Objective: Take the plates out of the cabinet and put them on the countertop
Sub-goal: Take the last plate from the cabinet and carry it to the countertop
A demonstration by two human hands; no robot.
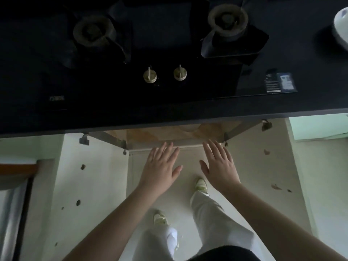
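Plates are not in view, presumably inside the open cabinet (178,134) under the dark tabletop (169,113), so left hand (160,166) and right hand (219,164) reach toward it, fingers straight and holding nothing.

A dark worktop (310,108) carries a black two-burner hob (160,87) with two knobs (150,75) near its front edge; a white object (341,25) sits at the far right corner.
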